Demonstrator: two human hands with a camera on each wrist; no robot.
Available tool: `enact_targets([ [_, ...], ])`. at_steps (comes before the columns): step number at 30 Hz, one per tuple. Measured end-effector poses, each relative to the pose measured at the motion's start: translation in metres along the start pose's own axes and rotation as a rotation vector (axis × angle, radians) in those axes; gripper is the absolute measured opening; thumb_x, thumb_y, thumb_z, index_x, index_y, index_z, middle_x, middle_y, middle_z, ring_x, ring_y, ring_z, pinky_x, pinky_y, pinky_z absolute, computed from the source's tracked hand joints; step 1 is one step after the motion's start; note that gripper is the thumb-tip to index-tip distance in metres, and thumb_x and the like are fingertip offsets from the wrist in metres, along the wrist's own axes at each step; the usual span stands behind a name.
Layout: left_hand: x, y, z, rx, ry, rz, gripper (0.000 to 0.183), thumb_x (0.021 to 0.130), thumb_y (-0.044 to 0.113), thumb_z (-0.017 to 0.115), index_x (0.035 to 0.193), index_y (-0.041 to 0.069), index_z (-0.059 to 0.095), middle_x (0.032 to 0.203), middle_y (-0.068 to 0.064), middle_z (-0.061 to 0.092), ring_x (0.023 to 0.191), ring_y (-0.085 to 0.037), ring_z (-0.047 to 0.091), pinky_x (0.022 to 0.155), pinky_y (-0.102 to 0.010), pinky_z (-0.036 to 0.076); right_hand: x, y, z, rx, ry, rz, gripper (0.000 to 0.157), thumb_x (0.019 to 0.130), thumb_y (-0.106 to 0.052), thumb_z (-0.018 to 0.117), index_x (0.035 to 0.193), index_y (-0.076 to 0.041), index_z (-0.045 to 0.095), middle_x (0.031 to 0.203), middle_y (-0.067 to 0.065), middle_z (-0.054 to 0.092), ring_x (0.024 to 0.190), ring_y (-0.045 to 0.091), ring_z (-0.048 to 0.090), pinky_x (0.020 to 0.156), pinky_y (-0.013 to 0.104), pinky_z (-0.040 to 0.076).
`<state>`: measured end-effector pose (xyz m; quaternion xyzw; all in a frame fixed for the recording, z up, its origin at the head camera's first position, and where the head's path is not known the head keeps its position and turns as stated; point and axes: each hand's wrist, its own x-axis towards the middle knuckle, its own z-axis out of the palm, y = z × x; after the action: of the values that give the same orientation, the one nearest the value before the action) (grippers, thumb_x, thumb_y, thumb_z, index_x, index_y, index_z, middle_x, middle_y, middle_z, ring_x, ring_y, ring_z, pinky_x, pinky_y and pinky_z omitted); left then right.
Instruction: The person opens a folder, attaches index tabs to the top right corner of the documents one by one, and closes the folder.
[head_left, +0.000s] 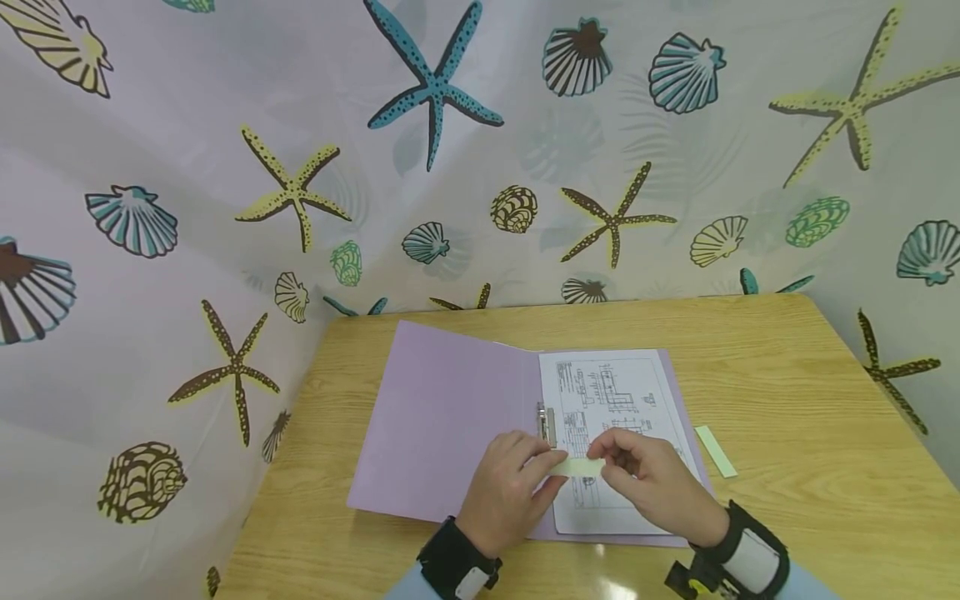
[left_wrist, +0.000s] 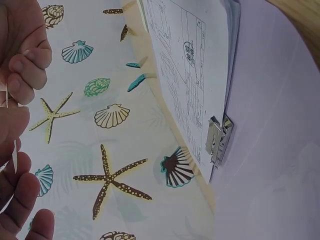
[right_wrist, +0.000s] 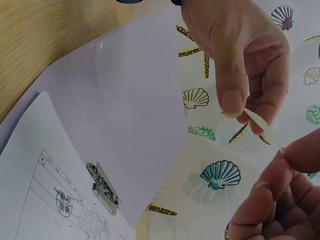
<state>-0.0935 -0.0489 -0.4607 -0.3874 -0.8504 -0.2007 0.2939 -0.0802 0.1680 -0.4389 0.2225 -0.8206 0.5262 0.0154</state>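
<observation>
A narrow pale green paper strip (head_left: pixel 579 467) is stretched between both hands, above the drawing sheet (head_left: pixel 600 379). My left hand (head_left: pixel 510 483) pinches its left end between thumb and fingers. The right hand (head_left: pixel 663 483) pinches the opposite end, its other fingers curled in. Seen almost edge-on in the right wrist view, the strip (right_wrist: pixel 260 123) bridges the left hand (right_wrist: pixel 235 55) and the right hand (right_wrist: pixel 285 195). Below them an open lilac folder (head_left: pixel 450 408) holds the printed sheets under a metal clip (head_left: pixel 550 423) at its spine.
Another pale green strip (head_left: pixel 716 452) lies on the wooden table (head_left: pixel 795 400) just right of the folder. Behind and beside the table hangs a white curtain (head_left: pixel 480 142) printed with starfish and shells.
</observation>
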Motion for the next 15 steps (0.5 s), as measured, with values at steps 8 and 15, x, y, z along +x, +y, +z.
enact_targets([
  [8,0.0,0.005,0.008,0.041,-0.005,0.031,0.019,0.076,0.022,0.077,0.093,0.016,0.072,0.085,0.007,0.06,0.082,-0.009,0.052,0.078,-0.026,0.046,0.001,0.011,0.011,-0.077,0.037,0.004,0.013,0.087,-0.02,0.068,0.098,-0.024,0.064,0.091,-0.01,0.066,0.062,0.007,0.053,0.05,0.024,0.045],
  [15,0.0,0.009,0.012,-0.004,-0.022,-0.054,0.029,0.077,0.024,0.075,0.103,0.013,0.068,0.092,0.003,0.061,0.087,-0.011,0.053,0.078,-0.028,0.046,0.005,0.025,0.01,-0.095,0.041,0.078,0.01,0.088,-0.023,0.067,0.098,-0.022,0.067,0.077,-0.01,0.068,0.043,0.005,0.045,0.035,0.022,0.033],
])
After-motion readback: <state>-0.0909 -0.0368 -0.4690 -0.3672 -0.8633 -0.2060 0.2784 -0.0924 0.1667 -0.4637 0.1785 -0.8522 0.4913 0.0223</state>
